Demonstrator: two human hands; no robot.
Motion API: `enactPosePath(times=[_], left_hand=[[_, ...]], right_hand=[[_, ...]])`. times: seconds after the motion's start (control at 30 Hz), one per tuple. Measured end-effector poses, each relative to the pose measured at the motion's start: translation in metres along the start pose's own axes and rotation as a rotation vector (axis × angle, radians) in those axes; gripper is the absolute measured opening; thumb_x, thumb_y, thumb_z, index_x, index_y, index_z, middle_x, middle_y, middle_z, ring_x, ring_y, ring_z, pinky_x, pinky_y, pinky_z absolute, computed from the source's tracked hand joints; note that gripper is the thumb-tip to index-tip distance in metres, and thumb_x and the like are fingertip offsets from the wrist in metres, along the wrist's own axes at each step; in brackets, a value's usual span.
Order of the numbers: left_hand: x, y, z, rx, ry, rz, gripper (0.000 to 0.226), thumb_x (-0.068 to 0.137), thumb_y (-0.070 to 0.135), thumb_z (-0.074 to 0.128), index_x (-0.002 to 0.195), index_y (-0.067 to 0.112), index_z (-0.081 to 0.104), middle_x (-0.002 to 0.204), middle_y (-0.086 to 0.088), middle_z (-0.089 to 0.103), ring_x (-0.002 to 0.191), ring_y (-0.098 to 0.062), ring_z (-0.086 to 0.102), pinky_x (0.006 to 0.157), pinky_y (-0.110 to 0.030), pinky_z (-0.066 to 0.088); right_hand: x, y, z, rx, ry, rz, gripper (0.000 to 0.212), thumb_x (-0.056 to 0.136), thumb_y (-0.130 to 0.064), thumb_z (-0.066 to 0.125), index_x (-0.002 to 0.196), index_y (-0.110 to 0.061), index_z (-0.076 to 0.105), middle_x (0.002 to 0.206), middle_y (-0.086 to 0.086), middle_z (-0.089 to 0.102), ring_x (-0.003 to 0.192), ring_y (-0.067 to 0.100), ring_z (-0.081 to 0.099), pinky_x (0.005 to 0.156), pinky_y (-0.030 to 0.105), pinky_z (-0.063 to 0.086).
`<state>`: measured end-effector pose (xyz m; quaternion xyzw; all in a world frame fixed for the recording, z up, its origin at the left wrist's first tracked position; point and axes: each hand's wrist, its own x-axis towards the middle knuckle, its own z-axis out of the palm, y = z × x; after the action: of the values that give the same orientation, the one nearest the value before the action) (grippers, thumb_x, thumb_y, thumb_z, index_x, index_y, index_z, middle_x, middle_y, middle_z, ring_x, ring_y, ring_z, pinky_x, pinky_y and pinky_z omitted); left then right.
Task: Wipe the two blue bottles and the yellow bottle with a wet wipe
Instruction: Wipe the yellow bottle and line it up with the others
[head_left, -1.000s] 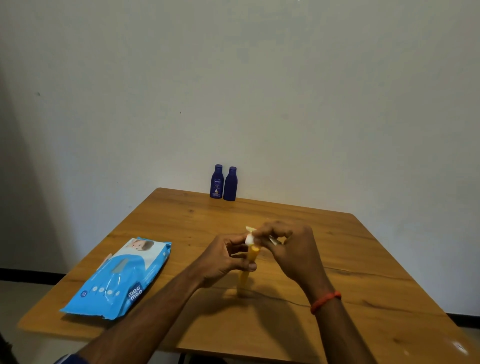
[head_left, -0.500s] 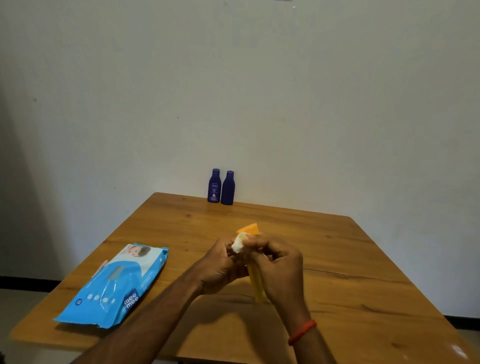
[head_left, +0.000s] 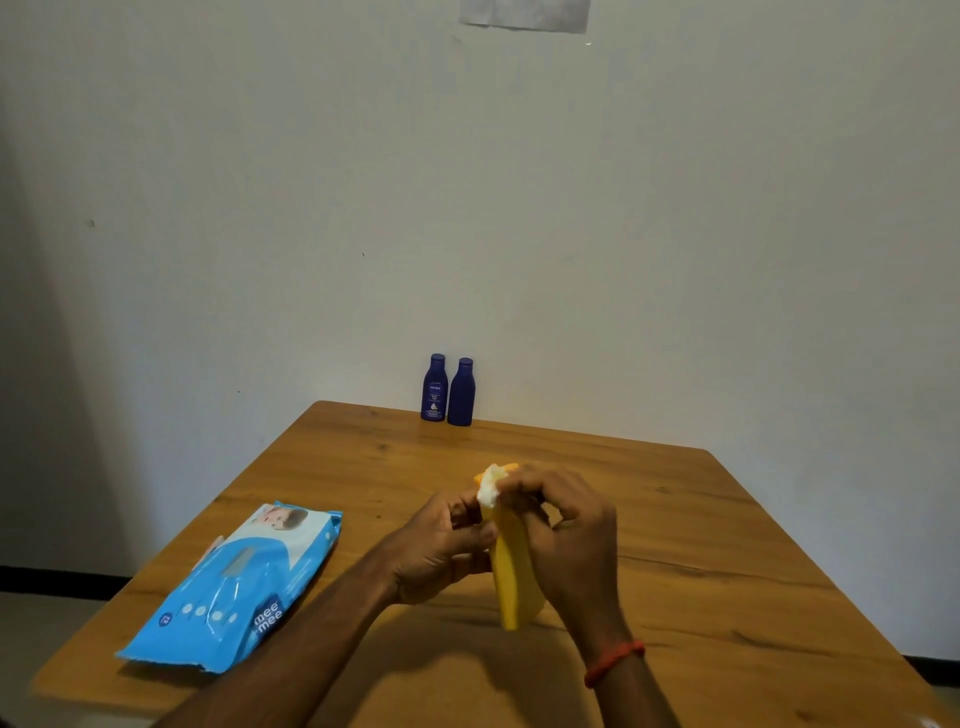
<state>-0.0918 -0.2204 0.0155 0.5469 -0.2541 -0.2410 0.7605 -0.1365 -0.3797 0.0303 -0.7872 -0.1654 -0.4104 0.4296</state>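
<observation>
You are holding the yellow bottle (head_left: 508, 566) above the middle of the desk (head_left: 701, 587), your left hand (head_left: 441, 551) gripping its side while your right hand (head_left: 566, 540) is closing around its upper part and pressing a bunched white wet wipe (head_left: 490, 488) against the top. The two blue bottles (head_left: 448, 389) are standing upright, just beside each other, at the far edge by the wall, and the blue wipe pack (head_left: 244, 587) is lying flat to your left.

Head view, forward and down over nearby table (head_left: 727, 545).
</observation>
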Motion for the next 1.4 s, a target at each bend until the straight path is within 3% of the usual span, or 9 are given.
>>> enactPosePath(times=[0.1,0.27,0.4,0.6,0.8,0.93,1.07,1.23,1.4], left_hand=[[0.0,0.002,0.002,0.091,0.002,-0.004,0.047,0.084,0.02,0.075,0.126,0.009,0.058,0.121,-0.009,0.07,0.119,-0.027,0.065,0.093,-0.038,0.055],[-0.003,0.011,0.0,0.117,0.034,0.027,0.054,0.076,0.032,0.082,0.123,0.011,0.063,0.123,-0.014,0.068,0.119,-0.032,0.063,0.094,-0.042,0.054],[-0.002,0.008,0.003,0.176,0.014,0.004,0.068,0.073,0.039,0.083,0.129,0.009,0.058,0.124,-0.01,0.069,0.12,-0.028,0.064,0.093,-0.039,0.055],[-0.002,0.006,0.001,0.171,0.068,0.043,0.031,0.085,0.017,0.068,0.115,0.012,0.066,0.112,-0.008,0.073,0.11,-0.026,0.067,0.09,-0.037,0.056],[0.003,0.003,0.003,0.236,0.149,0.074,0.051,0.075,0.027,0.08,0.121,0.009,0.066,0.117,-0.015,0.07,0.11,-0.034,0.068,0.093,-0.048,0.057],[0.005,0.001,0.0,0.319,0.238,0.109,0.046,0.072,0.025,0.086,0.114,0.013,0.07,0.11,-0.015,0.069,0.099,-0.032,0.07,0.091,-0.054,0.057],[0.004,-0.004,0.0,0.504,0.27,0.115,0.045,0.073,0.014,0.086,0.113,0.023,0.066,0.107,0.002,0.072,0.102,-0.015,0.069,0.088,-0.035,0.059],[0.003,-0.006,-0.001,0.68,0.216,0.103,0.05,0.07,0.016,0.088,0.115,0.023,0.067,0.11,0.004,0.072,0.101,-0.012,0.069,0.087,-0.032,0.058],[0.006,-0.009,-0.001,0.75,0.229,0.077,0.062,0.066,0.026,0.091,0.122,0.024,0.065,0.112,0.008,0.071,0.104,-0.011,0.068,0.091,-0.035,0.059]], right_hand=[[0.009,0.005,0.0,0.057,0.15,0.216,0.026,0.084,-0.004,0.071,0.09,-0.029,0.068,0.092,-0.018,0.065,0.093,-0.003,0.061,0.073,0.028,0.061],[0.003,-0.003,-0.005,0.077,-0.023,0.006,0.022,0.082,-0.006,0.069,0.091,-0.027,0.067,0.098,-0.011,0.065,0.097,0.004,0.061,0.078,0.017,0.054],[0.008,0.003,-0.004,0.037,0.094,0.161,0.026,0.083,-0.004,0.071,0.089,-0.028,0.066,0.093,-0.016,0.063,0.093,-0.001,0.061,0.074,0.023,0.058],[0.0,-0.007,-0.002,0.015,-0.1,-0.064,0.018,0.08,-0.002,0.07,0.089,-0.019,0.069,0.099,-0.008,0.064,0.098,0.002,0.058,0.077,0.009,0.049],[0.003,0.003,-0.001,0.12,0.033,0.225,0.022,0.086,-0.005,0.069,0.088,-0.027,0.066,0.092,-0.014,0.065,0.091,0.001,0.062,0.072,0.02,0.057],[-0.001,-0.001,-0.004,0.403,0.077,0.438,0.029,0.089,-0.01,0.067,0.111,-0.028,0.063,0.1,-0.005,0.066,0.096,0.011,0.064,0.078,0.034,0.06],[0.006,-0.003,-0.015,0.454,0.045,0.515,0.034,0.093,-0.015,0.06,0.121,-0.035,0.063,0.113,-0.008,0.065,0.105,0.009,0.06,0.077,0.027,0.056],[0.018,-0.003,-0.023,0.009,-0.361,0.174,0.022,0.092,-0.018,0.064,0.11,-0.028,0.071,0.099,-0.008,0.061,0.092,0.001,0.056,0.073,0.013,0.05],[0.036,-0.008,-0.014,-0.257,-0.362,0.173,0.024,0.092,-0.018,0.064,0.115,-0.022,0.07,0.098,-0.009,0.054,0.085,0.002,0.049,0.067,0.01,0.039]])
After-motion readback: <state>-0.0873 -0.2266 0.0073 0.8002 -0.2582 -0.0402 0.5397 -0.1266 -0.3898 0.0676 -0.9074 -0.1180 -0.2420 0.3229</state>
